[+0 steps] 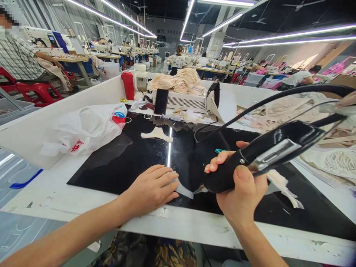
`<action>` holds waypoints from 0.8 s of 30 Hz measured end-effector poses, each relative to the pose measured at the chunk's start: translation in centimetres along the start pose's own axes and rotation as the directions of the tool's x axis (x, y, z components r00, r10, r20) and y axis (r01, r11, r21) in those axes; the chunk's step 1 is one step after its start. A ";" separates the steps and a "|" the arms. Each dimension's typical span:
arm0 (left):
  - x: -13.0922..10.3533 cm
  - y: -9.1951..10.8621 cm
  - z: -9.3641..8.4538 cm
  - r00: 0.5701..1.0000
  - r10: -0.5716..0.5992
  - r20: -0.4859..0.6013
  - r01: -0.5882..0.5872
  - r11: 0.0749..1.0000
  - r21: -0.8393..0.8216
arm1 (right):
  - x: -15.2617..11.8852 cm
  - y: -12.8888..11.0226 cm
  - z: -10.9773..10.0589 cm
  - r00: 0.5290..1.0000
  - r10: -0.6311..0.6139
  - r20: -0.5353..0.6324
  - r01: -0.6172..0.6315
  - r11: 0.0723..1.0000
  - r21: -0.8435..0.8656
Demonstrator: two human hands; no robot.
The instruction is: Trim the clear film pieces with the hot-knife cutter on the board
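Note:
My left hand [155, 187] lies palm down with its fingers stretched, pressing a pale curved strip [185, 190] onto the glossy black board [111, 170]. Part of the strip is hidden beneath the fingers. In my right hand [241, 189] is a thick black corded hand tool [267, 144] with a metal lever on its side. Its pointed metal tip [200, 189] is at the strip's right end; whether they touch I cannot tell. Farther back on the board rests a cream, curved cut piece [157, 134]. Pale scraps [285, 187] lie to the right, partly behind my right hand.
A white plastic bag [86, 126] sits at the left. Behind the board are a phone [161, 101], a red container [128, 85], a jar [140, 78] and a cream fabric stack [178, 81]. The tool's cable [267, 100] arches across the right. Lace pieces [338, 161] pile there.

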State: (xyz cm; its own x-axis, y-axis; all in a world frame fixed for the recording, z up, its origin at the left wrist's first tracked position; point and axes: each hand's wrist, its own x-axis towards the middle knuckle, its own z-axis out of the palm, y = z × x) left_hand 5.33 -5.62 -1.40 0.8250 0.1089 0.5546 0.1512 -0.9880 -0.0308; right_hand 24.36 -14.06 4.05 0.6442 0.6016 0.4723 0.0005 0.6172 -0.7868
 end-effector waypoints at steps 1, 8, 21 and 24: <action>0.2 0.2 -0.1 1.000 0.008 -0.017 -0.008 1.000 0.000 | 0.0 0.0 0.0 1.000 0.000 -0.001 0.000 1.000 0.000; 1.3 1.6 0.7 0.990 0.121 0.067 -0.117 0.990 -0.073 | 0.0 -0.2 0.1 1.000 0.003 -0.012 -0.003 1.000 -0.013; 1.0 1.6 1.2 0.989 0.108 0.099 -0.099 0.991 -0.093 | 0.1 -0.5 0.2 1.000 0.006 -0.011 -0.006 1.000 0.000; 1.0 1.6 1.2 0.990 0.108 0.088 -0.099 0.990 -0.101 | 0.0 -0.2 0.3 1.000 -0.011 0.001 0.011 1.000 -0.007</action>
State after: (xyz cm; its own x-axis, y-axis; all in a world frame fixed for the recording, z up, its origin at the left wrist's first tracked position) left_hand 7.10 -6.97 -1.88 0.8811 0.0106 0.4728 0.0130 -0.9999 -0.0018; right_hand 24.15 -14.05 4.36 0.6437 0.5953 0.4808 0.0123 0.6202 -0.7844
